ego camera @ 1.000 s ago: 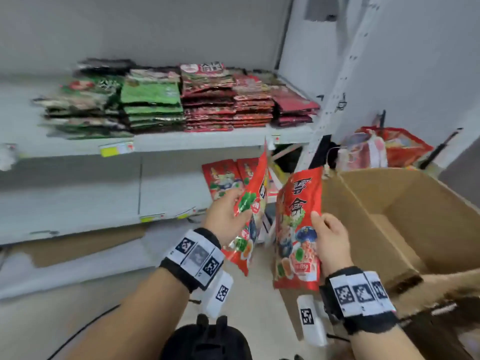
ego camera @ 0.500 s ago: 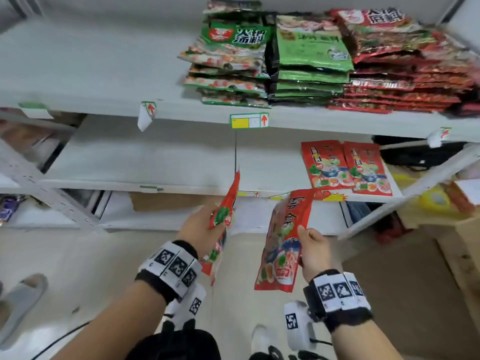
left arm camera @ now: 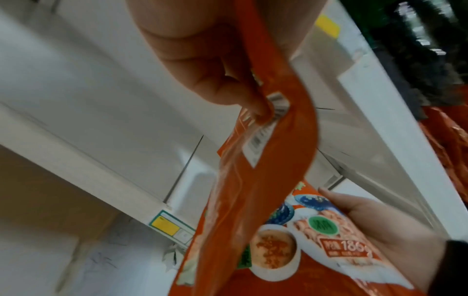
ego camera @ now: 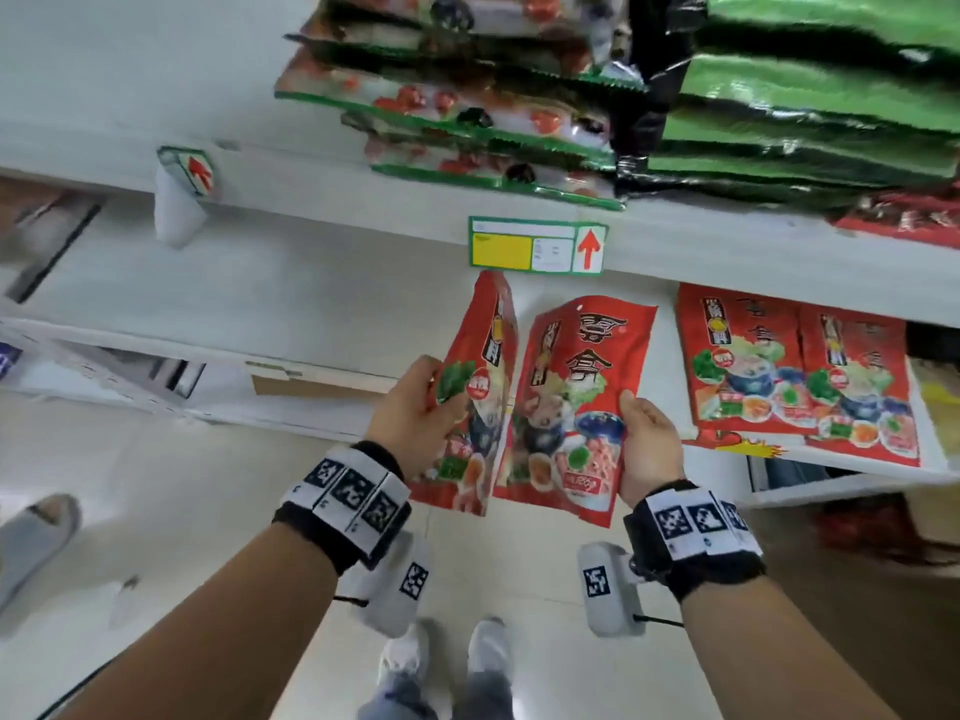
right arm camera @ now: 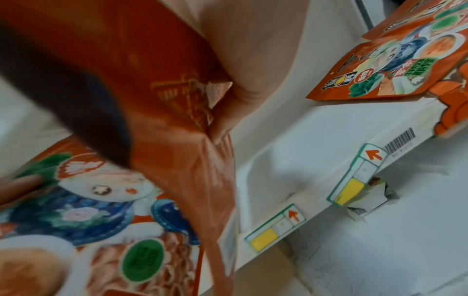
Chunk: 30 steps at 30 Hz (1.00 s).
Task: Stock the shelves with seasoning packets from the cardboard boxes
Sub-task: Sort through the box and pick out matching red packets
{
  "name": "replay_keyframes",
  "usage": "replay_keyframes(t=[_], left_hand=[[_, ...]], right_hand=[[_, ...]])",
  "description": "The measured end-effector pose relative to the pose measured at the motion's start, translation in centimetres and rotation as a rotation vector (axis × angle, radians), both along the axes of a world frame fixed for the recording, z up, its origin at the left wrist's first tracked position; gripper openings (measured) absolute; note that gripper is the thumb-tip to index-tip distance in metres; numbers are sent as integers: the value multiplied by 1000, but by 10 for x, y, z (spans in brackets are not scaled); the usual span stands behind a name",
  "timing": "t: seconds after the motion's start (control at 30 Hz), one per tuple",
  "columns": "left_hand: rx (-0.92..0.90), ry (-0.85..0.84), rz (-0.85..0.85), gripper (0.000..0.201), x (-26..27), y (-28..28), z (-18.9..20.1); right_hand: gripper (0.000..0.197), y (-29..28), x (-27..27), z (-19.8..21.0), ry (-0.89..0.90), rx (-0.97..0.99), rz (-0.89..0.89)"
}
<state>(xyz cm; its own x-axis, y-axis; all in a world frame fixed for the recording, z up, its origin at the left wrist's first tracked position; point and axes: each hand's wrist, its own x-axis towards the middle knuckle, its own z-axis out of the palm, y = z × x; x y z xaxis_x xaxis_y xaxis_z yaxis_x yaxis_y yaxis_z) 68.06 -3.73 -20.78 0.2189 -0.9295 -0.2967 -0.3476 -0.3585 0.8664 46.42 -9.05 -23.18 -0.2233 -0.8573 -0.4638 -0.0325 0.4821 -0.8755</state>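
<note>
Two red seasoning packets held upright before middle shelf (ego camera: 291,304): left packet (ego camera: 480,387) edge-on, right packet (ego camera: 576,402) face-on. Two matching packets (ego camera: 795,381) flat on shelf, right.

Bright even light; motion blur throughout; wide-angle bending at edges; wrist views dimmer.

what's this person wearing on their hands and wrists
Both forearms are bare, with no sleeves and no gloves. Each wrist carries a black band: the left wrist band and the right wrist band are both topped with white tiles printed with black square codes. Under each wrist hangs a white camera block with one more code tag, and a thin black cable trails from it.
</note>
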Motion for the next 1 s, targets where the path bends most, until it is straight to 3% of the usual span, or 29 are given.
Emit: replay_keyframes(t=[0.13,0.17,0.23,0.27,0.33,0.37,0.43,0.6,0.8,0.9,1.0], left_hand=[[-17,76,133,20,-4,-55,-44],[18,-19,171,34,-4,-66,-61],[149,-416,97,66,-7,-79,-94],[208,-608,-34,75,-11,-81,-108],[203,-806,-323,73,-25,-78,-136],[177,-839,-420,68,-30,-77,-148],[152,-852,-480,61,-35,-75,-165],[104,-885,-497,56,-35,-91,-173],[150,-794,-439,58,-76,-127,-171],[164,-787,-447,57,-91,-134,-173],[185,-796,-599,58,-97,-142,-169]], right_hand=[[25,-64,-23,-41,314,-104,31],[25,-75,-29,-52,403,-87,41],[53,-88,-36,-75,664,-22,156],[61,-88,-35,-85,833,-23,297],[59,-80,-24,-104,1046,-53,659],[56,-74,-16,-115,1050,-39,793],[55,-63,-6,-130,988,23,894],[48,-74,-37,-142,948,-22,800],[43,-123,-84,-134,894,89,629],[45,-133,-85,-133,881,73,629],[52,-135,-80,-125,963,129,732]])
